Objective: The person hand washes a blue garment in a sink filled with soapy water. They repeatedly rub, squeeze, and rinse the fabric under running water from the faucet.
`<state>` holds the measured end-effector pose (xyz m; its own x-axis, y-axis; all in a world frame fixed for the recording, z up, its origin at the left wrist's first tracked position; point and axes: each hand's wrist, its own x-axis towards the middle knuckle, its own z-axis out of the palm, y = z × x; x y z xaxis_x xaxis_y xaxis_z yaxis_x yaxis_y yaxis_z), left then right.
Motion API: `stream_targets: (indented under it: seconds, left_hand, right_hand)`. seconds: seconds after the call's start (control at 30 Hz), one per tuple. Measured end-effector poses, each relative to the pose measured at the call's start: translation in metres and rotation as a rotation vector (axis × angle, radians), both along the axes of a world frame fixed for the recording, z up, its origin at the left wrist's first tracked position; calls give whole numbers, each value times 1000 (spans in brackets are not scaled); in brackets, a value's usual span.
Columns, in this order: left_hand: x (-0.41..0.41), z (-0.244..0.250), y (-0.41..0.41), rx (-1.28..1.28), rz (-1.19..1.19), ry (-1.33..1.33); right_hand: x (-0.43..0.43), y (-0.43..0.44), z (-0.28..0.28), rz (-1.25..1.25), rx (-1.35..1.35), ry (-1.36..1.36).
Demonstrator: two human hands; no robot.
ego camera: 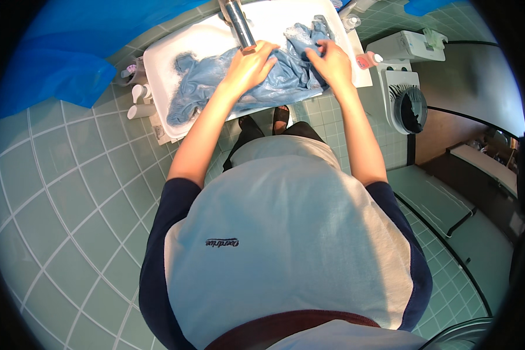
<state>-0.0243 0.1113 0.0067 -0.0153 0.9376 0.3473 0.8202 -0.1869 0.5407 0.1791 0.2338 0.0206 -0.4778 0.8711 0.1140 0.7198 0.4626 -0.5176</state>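
A wet, soapy blue garment (pixel 284 76) lies bunched across the white sink (pixel 159 65), with foam on its folds. Over its middle is my left hand (pixel 251 65), just under the end of the chrome faucet (pixel 240 26), its fingers apart. My right hand (pixel 332 63) is at the garment's right part, fingers spread and partly curled; whether the fingertips touch the cloth cannot be told. Neither hand plainly grips the fabric.
White bottles (pixel 141 111) stand at the sink's left side. A bottle of pink liquid (pixel 368 60) is at its right edge, near a clear pump bottle (pixel 351 22). Further right is a toilet (pixel 400 78). Blue plastic sheeting (pixel 70 52) hangs at upper left.
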Motion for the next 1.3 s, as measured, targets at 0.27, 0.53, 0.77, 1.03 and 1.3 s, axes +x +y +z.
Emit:
stream_targets:
  seconds: [0.27, 0.53, 0.77, 1.03, 1.3]
  left_hand:
    - [7, -15, 22, -168, -49, -54]
    - [-48, 15, -21, -18, 284, -275]
    - [-30, 3, -18, 34, 229, 59]
    - [2, -5, 18, -101, 235, 388]
    - [-5, -30, 8, -167, 398, 77]
  right_hand:
    - [-17, 19, -5, -27, -337, 536]
    - [-4, 8, 38, 33, -402, 1007]
    - [24, 9, 3, -150, 277, 66]
    - [-33, -15, -23, -91, 38, -95]
    - [-2, 8, -58, -28, -394, 248]
